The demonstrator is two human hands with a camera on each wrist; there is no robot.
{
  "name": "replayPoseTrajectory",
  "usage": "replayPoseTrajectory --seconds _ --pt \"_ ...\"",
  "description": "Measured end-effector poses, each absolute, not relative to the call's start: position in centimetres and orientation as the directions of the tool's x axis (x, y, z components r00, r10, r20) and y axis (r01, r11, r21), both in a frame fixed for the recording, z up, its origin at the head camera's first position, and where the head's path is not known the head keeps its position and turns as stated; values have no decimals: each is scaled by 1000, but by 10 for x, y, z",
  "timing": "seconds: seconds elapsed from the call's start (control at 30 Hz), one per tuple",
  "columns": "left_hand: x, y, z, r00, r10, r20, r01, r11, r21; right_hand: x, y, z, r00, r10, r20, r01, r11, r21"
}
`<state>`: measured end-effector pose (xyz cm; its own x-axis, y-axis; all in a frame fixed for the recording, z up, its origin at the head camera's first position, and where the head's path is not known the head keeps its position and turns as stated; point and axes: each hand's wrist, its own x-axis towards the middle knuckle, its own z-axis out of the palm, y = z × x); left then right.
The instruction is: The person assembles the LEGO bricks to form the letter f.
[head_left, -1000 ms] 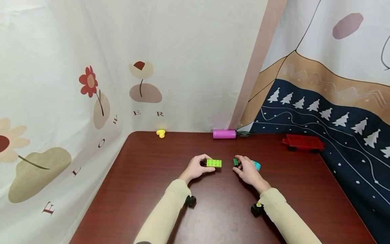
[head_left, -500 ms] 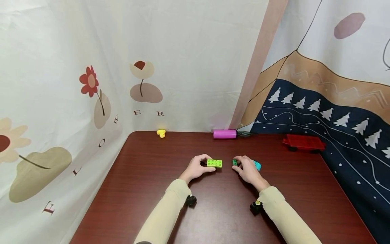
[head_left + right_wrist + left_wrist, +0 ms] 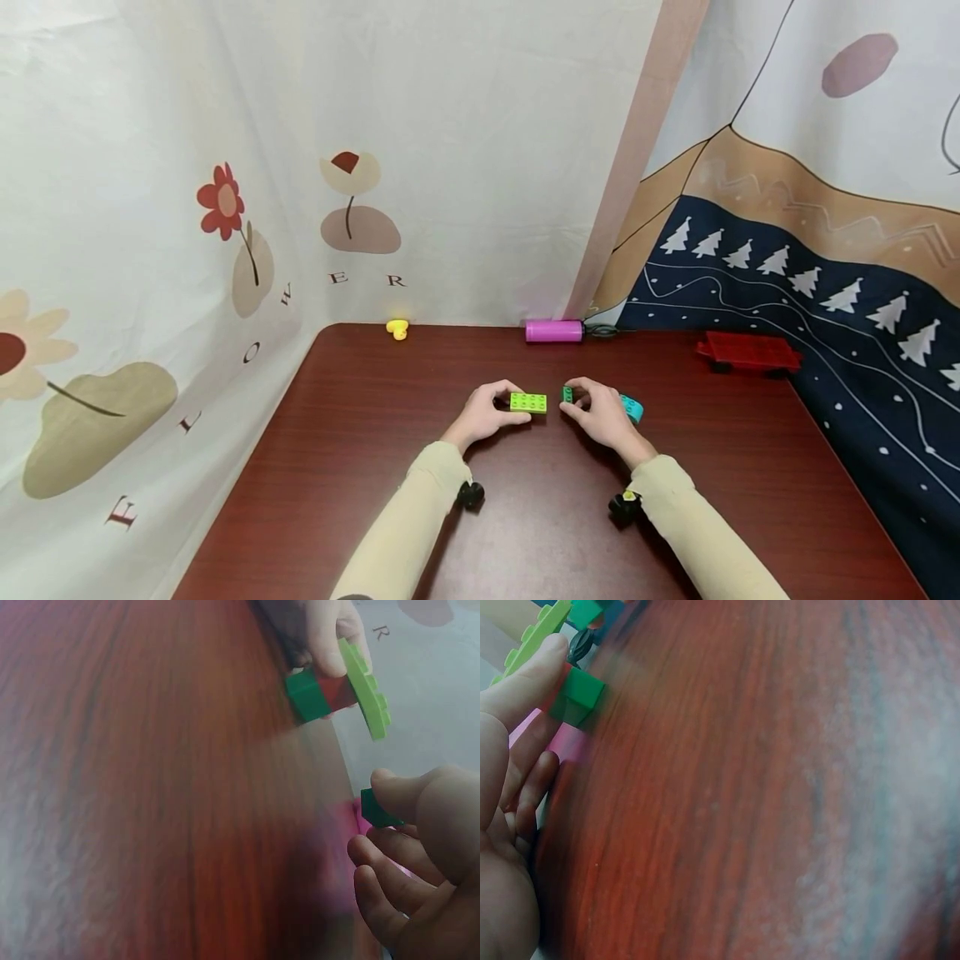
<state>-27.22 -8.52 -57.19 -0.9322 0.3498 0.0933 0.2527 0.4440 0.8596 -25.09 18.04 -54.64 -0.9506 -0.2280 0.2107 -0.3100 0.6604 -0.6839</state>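
My left hand (image 3: pixel 482 414) grips a small stack of toy bricks between thumb and fingers. Lime green (image 3: pixel 528 403) is its top piece, with studs facing up. Below that, in the right wrist view, come a red brick (image 3: pixel 339 691) and a green brick (image 3: pixel 304 696). My right hand (image 3: pixel 606 418) pinches a small dark green brick (image 3: pixel 567 395) between thumb and fingers, a short gap to the right of the stack. Just beyond the right hand lies a turquoise brick (image 3: pixel 632 408), partly hidden by that hand.
Along the back edge of the brown table (image 3: pixel 525 517) lie a yellow toy duck (image 3: pixel 398 329) and a pink-purple cylinder (image 3: pixel 553 331) with a dark cord. A red toy wagon (image 3: pixel 752 352) stands at the back right corner. Printed curtains hang behind and beside the table.
The right hand has moved left with the dark green brick, narrowing the gap to the stack. More of the turquoise brick's left side shows. The left hand has hardly moved.
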Motion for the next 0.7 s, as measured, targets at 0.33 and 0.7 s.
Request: replayPoseTrajectory --seconds 0.33,0.7 --pt "-273 -85 -571 -932 350 90 251 447 859 -258 159 -537 -914 -281 293 -406 584 -703" --pt "-274 -85 -572 -928 359 95 262 451 854 -258 139 -530 -874 -314 372 -485 500 -717"
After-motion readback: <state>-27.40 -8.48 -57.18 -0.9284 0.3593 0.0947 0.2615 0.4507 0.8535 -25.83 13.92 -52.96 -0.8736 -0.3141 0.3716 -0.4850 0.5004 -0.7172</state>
